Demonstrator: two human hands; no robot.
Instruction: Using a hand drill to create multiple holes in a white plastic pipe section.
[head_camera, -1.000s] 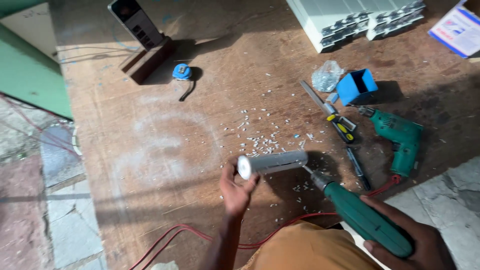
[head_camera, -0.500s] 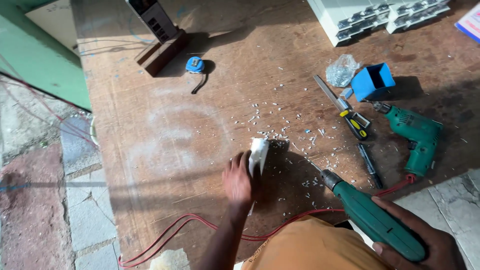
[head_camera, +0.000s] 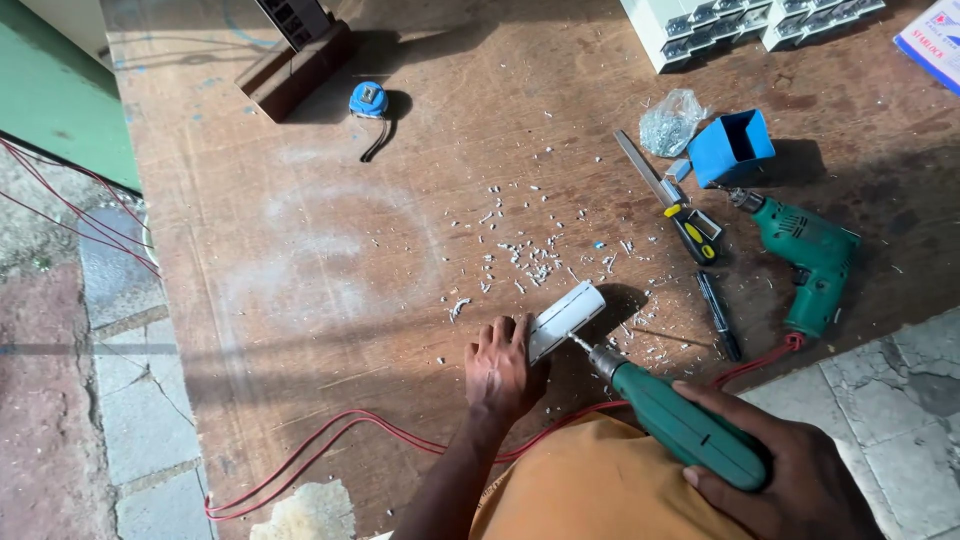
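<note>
My left hand (head_camera: 500, 365) presses on the near end of a short white plastic trunking piece (head_camera: 566, 319) lying on the brown wooden board (head_camera: 300, 260). My right hand (head_camera: 790, 475) grips a green electric drill (head_camera: 680, 420). The drill's bit touches the white piece on its right side. White plastic shavings (head_camera: 530, 255) are scattered on the board just beyond the piece.
A second green drill (head_camera: 810, 255), a black marker (head_camera: 718, 312), a yellow-handled knife (head_camera: 670, 200), a blue box (head_camera: 730, 148) and a clear bag (head_camera: 668, 122) lie to the right. A blue tape measure (head_camera: 368, 100) sits far left. A red cable (head_camera: 330, 440) runs along the near edge.
The white piece has been turned and laid flat on the board under my left hand. The drill in my right hand has come up so its bit meets the piece.
</note>
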